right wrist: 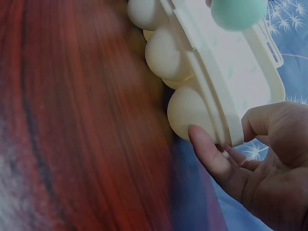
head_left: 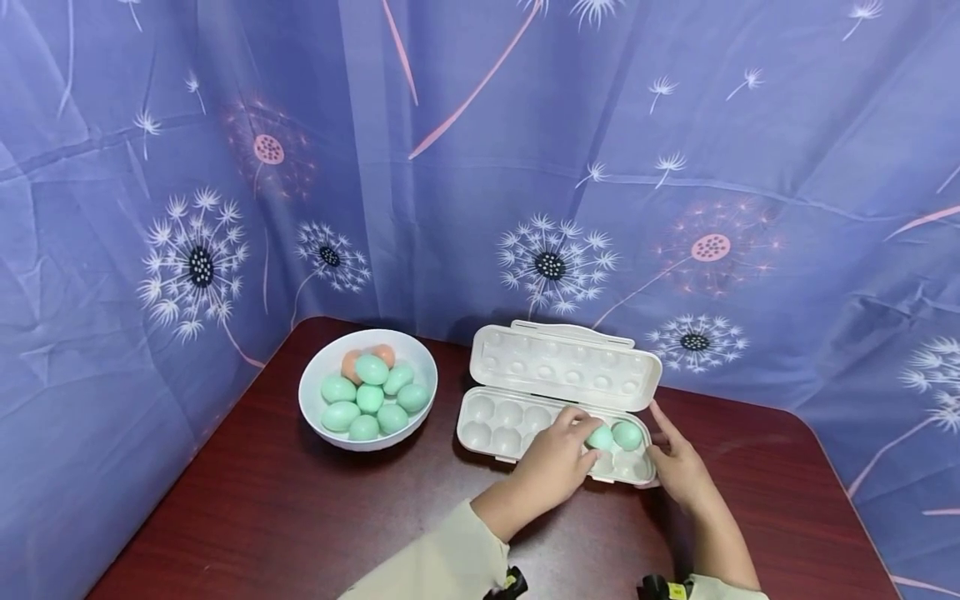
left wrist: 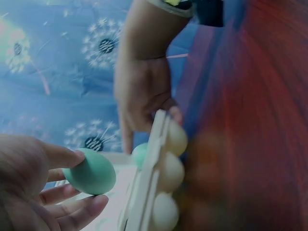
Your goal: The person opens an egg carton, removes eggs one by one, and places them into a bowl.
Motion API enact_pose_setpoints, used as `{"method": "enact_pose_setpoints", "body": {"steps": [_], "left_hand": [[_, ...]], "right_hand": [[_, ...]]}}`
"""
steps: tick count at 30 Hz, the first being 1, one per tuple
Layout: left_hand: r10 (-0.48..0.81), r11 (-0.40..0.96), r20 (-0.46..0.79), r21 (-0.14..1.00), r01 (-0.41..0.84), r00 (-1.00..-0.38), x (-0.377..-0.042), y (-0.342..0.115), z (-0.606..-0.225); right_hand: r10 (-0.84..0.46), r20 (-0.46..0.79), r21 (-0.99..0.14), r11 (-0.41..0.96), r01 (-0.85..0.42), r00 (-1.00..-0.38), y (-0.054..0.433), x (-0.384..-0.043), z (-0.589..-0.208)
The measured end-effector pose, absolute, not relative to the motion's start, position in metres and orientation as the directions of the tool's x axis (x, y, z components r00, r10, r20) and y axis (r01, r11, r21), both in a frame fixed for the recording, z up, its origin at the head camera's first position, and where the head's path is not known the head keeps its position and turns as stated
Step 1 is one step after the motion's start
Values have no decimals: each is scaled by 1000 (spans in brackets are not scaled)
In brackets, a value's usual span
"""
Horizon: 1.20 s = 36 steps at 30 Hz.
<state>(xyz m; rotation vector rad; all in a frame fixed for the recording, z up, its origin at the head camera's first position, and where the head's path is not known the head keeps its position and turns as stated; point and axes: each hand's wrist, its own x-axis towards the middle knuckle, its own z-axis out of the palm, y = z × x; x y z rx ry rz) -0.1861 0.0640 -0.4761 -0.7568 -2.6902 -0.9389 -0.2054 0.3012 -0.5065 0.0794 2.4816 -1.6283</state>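
Between thumb and fingertips, my left hand (head_left: pixel 551 457) pinches a green egg (left wrist: pixel 91 172) over the right half of a white plastic egg carton (head_left: pixel 480 462). The carton's lid (head_left: pixel 566 367) is swung up at the back. Another green egg (head_left: pixel 627 435) sits in a back-row cup at the carton's right end. My right hand (head_left: pixel 686 473) grips that end, its thumb (right wrist: pixel 204 142) against the outside of the end cup and other fingers at the rim. In the left wrist view, the carton's rounded cups (left wrist: pixel 166 211) bulge below its rim.
A white bowl (head_left: pixel 309 404) of several green eggs (head_left: pixel 369 398) and orange-brown eggs (head_left: pixel 351 365) stands left of the carton on a dark red wooden table (head_left: pixel 420 517). A blue dandelion-print curtain (head_left: pixel 465 208) hangs behind the table and along its left side.
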Motion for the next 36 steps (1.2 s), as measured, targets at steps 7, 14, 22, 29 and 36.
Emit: {"method": "enact_pose_setpoints", "body": {"steps": [7,14,22,29,36], "left_hand": [[332,636,379,587,501,-864,-191,37,-469],[280,613,343,656,441,-897,-192,9,-461],[191,600,394,678,425,-899,-191,-30,-445],[94,592,418,707,388,-904,-193,-66,-435],[-12,625,382,724,291,-924,-200,-104,-426]], "right_hand": [[-45,-170,-902,410,137,-984,301,-206,-507],[-44,-174,-897,419,140,-984,302,-206,-507],[-48,-163,-900,416,129,-985,301,-206,-508],[-48,-157,-898,422,123,-986,301,-206,-509],[-44,-170,-886,444,133,-984,301,-205,-507]]}}
